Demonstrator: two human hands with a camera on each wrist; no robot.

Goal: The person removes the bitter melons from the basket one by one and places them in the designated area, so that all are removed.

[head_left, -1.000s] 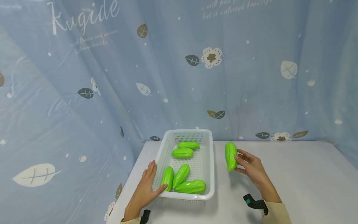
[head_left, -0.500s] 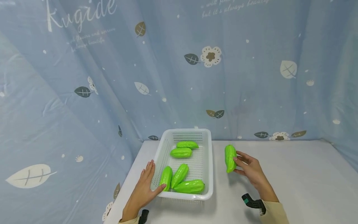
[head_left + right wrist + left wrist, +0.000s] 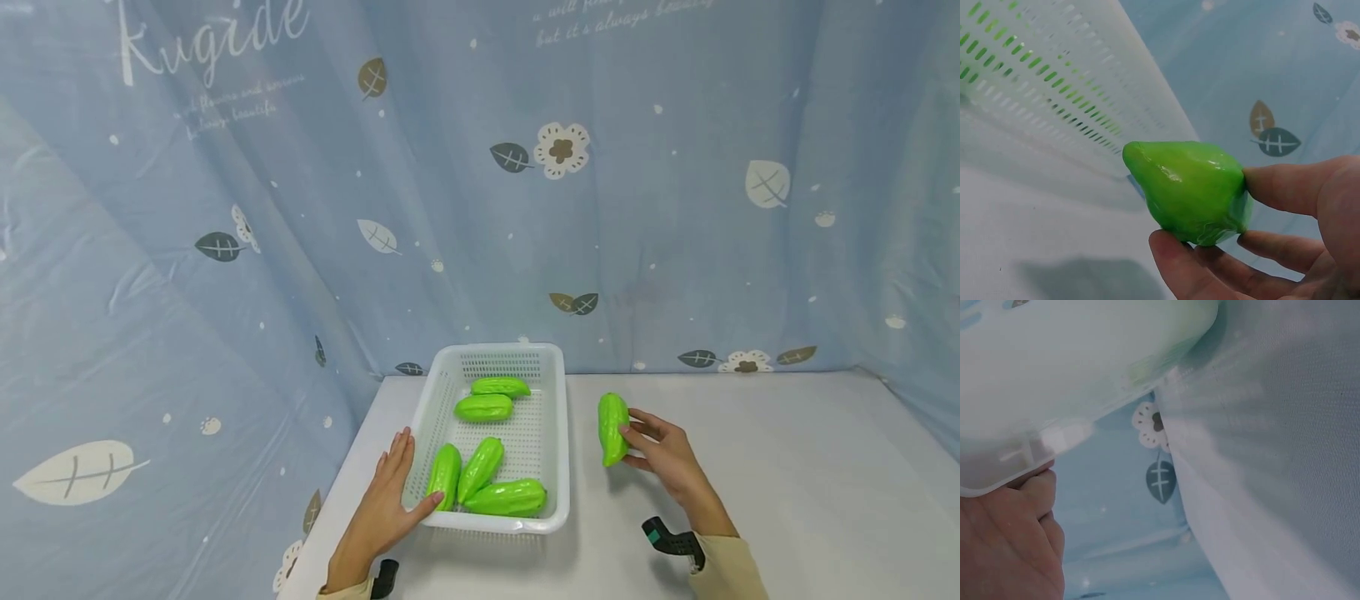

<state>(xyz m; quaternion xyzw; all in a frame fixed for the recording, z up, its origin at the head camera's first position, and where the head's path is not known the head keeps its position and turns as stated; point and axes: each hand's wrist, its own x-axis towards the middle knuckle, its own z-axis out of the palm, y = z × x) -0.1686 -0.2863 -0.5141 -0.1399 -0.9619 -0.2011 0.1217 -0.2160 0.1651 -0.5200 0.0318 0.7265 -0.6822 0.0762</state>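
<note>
My right hand (image 3: pixel 670 462) holds a glossy, ridged green bitter melon (image 3: pixel 612 429) between thumb and fingers, to the right of the basket. In the right wrist view the bitter melon (image 3: pixel 1188 190) hangs above the white surface, its narrow end pointing away from the palm. My left hand (image 3: pixel 380 502) rests against the near left corner of a white plastic basket (image 3: pixel 558 442), fingers straight along its side and thumb over the rim. Several similar bitter melons lie inside, two at the back (image 3: pixel 483 407) and the others at the front (image 3: pixel 508 497).
The basket stands on a white-covered table (image 3: pixel 787 467). Behind and to the left hangs a blue curtain (image 3: pixel 660 250) printed with leaves and flowers, reaching down to the table's back edge.
My right hand has lowered slightly with the bitter melon still in its grip. My left hand stays at the basket's corner. The whole view has shifted a little.
</note>
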